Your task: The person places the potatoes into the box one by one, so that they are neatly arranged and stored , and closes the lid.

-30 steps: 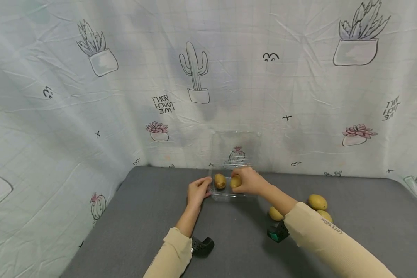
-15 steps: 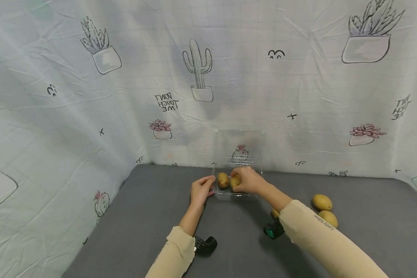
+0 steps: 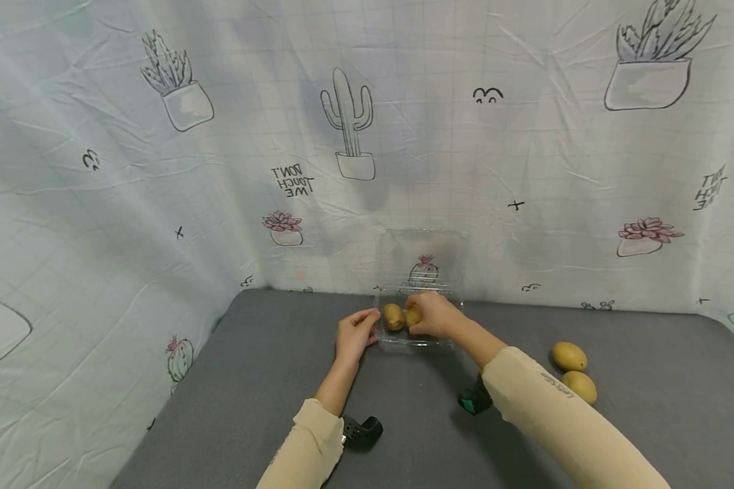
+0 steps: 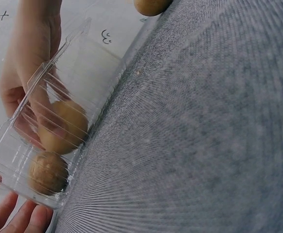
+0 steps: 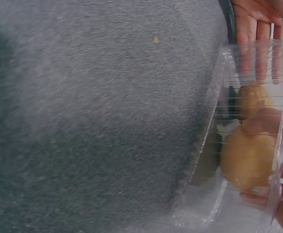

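A clear plastic clamshell box (image 3: pixel 397 345) stands at the far middle of the table, its lid (image 3: pixel 422 251) raised against the curtain. My left hand (image 3: pixel 355 336) holds the box's left side, fingers (image 4: pixel 21 216) along the outer wall and thumb near the rim. Inside, a brownish potato (image 3: pixel 394 317) lies on the left. Beside it is a yellower potato (image 3: pixel 413 316), which my right hand (image 3: pixel 435 315) grips from above with curled fingers. Through the wall in the right wrist view, the gripped potato (image 5: pixel 246 158) sits close to the brownish potato (image 5: pixel 252 101).
Two more potatoes, a rear potato (image 3: pixel 569 356) and a front potato (image 3: pixel 580 386), lie on the grey tabletop (image 3: pixel 269 380) to the right, beyond my right sleeve (image 3: pixel 563 414). A printed curtain (image 3: pixel 220 170) hangs behind and at the left.
My right forearm has shifted slightly left, and a potato near it on the table is now hidden behind the sleeve. The view has turned a little. Both hands keep their holds.
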`<control>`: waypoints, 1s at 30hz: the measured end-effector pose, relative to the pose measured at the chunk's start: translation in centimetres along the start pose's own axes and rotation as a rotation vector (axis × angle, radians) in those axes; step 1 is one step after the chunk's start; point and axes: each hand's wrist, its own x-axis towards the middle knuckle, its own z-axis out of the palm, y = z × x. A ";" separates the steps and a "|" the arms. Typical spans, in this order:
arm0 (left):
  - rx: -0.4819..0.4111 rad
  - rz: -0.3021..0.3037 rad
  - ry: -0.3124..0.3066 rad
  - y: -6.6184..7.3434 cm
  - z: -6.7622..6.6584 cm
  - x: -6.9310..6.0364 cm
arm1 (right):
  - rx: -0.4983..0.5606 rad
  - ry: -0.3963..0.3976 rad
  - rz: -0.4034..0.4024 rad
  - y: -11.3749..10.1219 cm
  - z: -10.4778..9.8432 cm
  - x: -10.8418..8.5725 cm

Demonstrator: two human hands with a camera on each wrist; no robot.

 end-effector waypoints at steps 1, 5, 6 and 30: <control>-0.003 -0.002 -0.001 0.0 0.0 0.0 | -0.006 -0.004 -0.006 -0.1 0.0 0.1; -0.010 -0.002 0.003 -0.2 -0.1 0.0 | -0.027 -0.009 -0.026 -0.2 0.0 0.5; -0.011 0.000 0.004 -0.2 -0.1 0.0 | -0.026 -0.008 -0.030 -0.2 0.0 0.6; -0.033 0.005 0.004 -0.2 0.1 0.1 | 0.022 0.025 -0.044 -0.5 -0.2 0.1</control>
